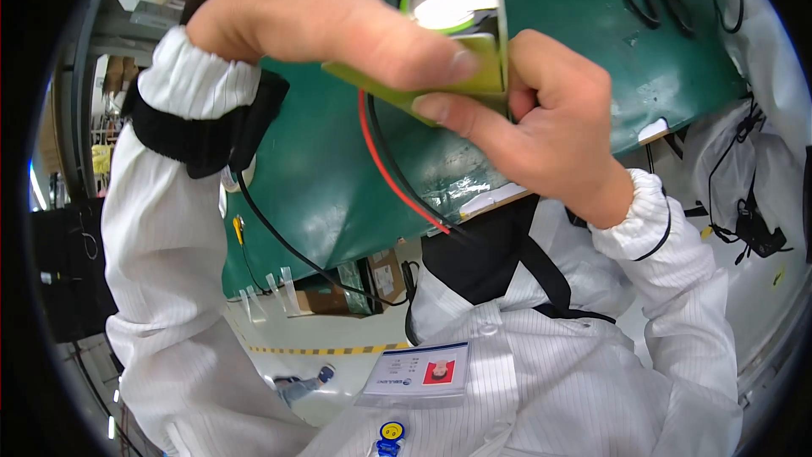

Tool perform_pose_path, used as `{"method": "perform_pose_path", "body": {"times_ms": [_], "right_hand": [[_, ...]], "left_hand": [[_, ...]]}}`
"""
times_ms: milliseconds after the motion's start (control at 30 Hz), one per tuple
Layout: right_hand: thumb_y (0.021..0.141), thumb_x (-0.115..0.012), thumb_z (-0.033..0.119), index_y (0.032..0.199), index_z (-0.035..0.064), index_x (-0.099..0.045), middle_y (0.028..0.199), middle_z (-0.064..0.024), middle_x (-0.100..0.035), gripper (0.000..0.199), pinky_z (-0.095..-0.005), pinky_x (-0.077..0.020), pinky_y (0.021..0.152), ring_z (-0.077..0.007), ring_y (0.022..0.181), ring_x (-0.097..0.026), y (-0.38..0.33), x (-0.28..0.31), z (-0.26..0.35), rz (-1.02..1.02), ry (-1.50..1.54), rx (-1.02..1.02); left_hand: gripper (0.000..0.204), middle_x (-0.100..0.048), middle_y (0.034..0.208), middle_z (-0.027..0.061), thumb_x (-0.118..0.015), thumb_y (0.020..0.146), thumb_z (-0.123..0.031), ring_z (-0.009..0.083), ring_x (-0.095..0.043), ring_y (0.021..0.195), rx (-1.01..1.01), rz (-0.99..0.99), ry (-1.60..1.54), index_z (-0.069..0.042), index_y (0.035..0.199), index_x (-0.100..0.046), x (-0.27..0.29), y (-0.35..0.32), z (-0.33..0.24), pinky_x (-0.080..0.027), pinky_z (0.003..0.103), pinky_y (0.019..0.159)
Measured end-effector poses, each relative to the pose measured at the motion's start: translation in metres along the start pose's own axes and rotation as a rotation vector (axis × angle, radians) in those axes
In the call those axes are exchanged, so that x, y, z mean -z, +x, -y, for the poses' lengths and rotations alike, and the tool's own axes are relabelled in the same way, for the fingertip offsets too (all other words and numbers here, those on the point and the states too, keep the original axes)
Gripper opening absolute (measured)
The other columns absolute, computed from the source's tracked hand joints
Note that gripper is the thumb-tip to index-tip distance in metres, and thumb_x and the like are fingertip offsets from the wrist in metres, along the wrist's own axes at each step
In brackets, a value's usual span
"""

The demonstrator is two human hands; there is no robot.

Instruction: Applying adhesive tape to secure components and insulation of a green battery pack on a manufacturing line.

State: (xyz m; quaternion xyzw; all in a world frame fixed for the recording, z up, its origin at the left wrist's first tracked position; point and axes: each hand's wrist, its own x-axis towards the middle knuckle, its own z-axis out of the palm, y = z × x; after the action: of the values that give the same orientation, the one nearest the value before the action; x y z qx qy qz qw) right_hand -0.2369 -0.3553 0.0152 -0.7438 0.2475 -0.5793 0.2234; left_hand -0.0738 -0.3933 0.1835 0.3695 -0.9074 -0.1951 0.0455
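Note:
Close to the camera, at the top of the view, I hold what looks like a battery pack (482,55), a boxy block with yellow-green faces and a glossy, black-and-silver side. My left hand (338,21) grips it from the left, thumb pressed along its lower face. From the right, my right hand (554,114) closes on its lower corner with thumb and bent fingers. A red wire (381,161) and a black wire (397,165) hang from its underside toward my lap. The upper part of the block runs out of the picture.
A green mat (321,220) covers the table below my hands. Black-handled scissors (655,0) lie at the far right. A black cable (292,241) runs from the black band (199,127) on my left forearm. Cardboard boxes (355,288) stand under the table's near edge.

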Motion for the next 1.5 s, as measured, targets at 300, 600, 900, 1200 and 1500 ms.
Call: {"method": "perform_pose_path", "body": {"times_ms": [300,600,900,1200,1500], "right_hand": [[0.083,-0.081,0.032,0.067,0.002,-0.055,0.065,-0.0114,-0.054,0.043,-0.0418,-0.0452,0.054,-0.0329,0.058,-0.056,0.008,0.022,-0.013,0.218,0.094,0.089],[0.078,-0.085,0.034,0.066,-0.0011,-0.058,0.059,-0.0101,-0.053,0.046,-0.0352,-0.041,0.052,-0.0213,0.054,-0.051,0.04,0.049,-0.044,0.596,0.247,-0.124],[0.061,-0.089,0.056,0.061,-0.0007,-0.056,0.056,-0.0104,-0.052,0.065,-0.0368,-0.0446,0.052,-0.0253,0.055,-0.055,0.038,0.051,-0.047,0.473,0.07,-0.189],[0.055,-0.097,0.044,0.115,-0.001,-0.056,0.115,-0.0159,-0.058,0.085,-0.0378,-0.0496,0.082,-0.0283,0.1,-0.06,0.045,0.065,-0.053,0.305,-0.044,-0.272],[0.078,-0.081,0.055,0.152,-0.0081,-0.028,0.145,-0.0329,-0.047,0.111,-0.0457,-0.0371,0.114,-0.0428,0.137,-0.046,0.047,0.052,-0.066,0.573,0.152,-0.468]], "left_hand": [[0.067,-0.049,0.13,0.0149,-0.072,0.05,-0.043,0.0326,-0.048,0.118,-0.231,0.005,0.125,-0.007,0.105,-0.063,-0.004,-0.001,0.027,-0.041,0.041,0.1],[0.057,-0.055,0.122,0.0081,-0.077,0.049,-0.039,0.0363,-0.046,0.111,-0.271,-0.063,0.148,-0.016,0.1,-0.068,-0.008,0.001,0.028,-0.041,0.046,0.098],[0.058,-0.055,0.122,0.0088,-0.079,0.047,-0.041,0.0364,-0.048,0.111,-0.315,0.05,0.148,-0.017,0.099,-0.069,0.004,0.004,0.026,-0.026,0.054,0.112],[0.085,-0.036,0.155,0.0218,-0.082,0.052,-0.046,0.0495,-0.03,0.141,-0.383,0.053,0.29,-0.013,0.13,-0.066,0.012,-0.004,0.017,-0.022,0.063,0.117],[0.13,-0.028,0.157,0.0244,-0.094,0.056,-0.054,0.0423,-0.047,0.13,0.329,-0.152,0.236,-0.013,0.158,-0.025,0.012,-0.049,-0.028,-0.048,0.047,0.103]]}}
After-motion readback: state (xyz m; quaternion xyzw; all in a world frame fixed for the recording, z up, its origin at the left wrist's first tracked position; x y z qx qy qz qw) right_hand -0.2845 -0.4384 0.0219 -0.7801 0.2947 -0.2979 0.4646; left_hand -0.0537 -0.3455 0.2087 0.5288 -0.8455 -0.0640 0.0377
